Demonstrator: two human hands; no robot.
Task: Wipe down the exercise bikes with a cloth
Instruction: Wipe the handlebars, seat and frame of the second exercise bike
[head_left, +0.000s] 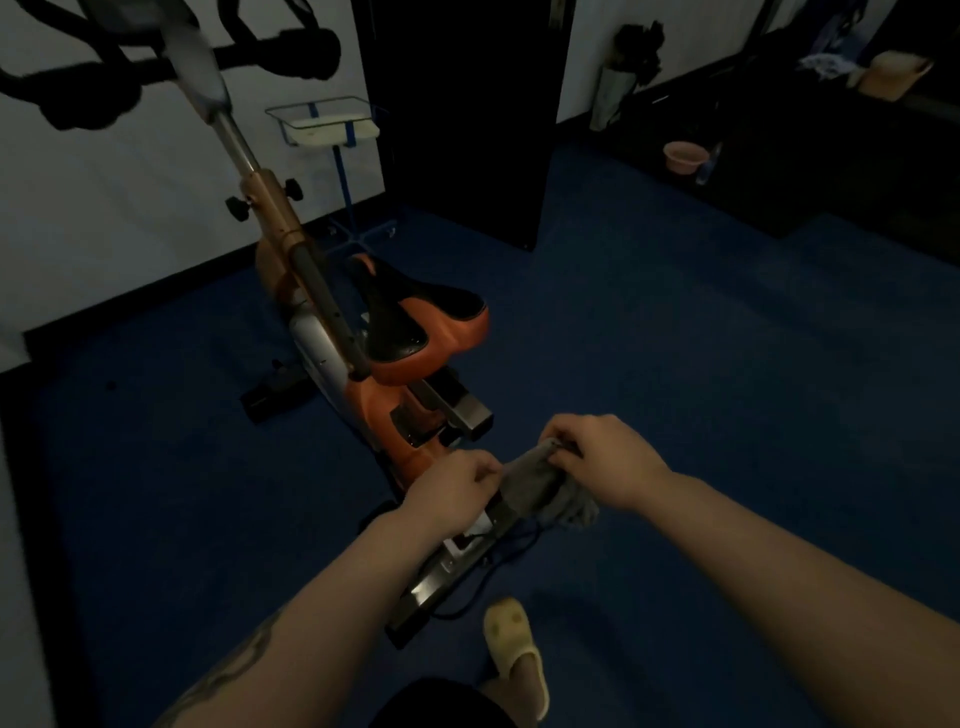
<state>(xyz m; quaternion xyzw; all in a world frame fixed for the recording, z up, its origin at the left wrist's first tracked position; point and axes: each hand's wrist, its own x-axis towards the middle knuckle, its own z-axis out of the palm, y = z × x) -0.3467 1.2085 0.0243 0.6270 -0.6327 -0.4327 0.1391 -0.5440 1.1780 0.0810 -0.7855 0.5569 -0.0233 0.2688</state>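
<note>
Both hands pinched the grey cloth (540, 486): my left hand (457, 483) one end, my right hand (597, 460) the other. I judged I was refolding it before wiping the orange exercise bike (374, 332) just beyond.

arms: bare to past the elbow, no sleeves seen
left forearm (244, 660): dark tattoo marking seen along outer side, pattern unclear
footwear: pale yellow clog-style slipper (514, 654), two holes on toe
lower garment: dark fabric (441, 704) at bottom edge

Dim, murky room, blurred handlebars (171, 57), wide-angle bending at edges
</note>
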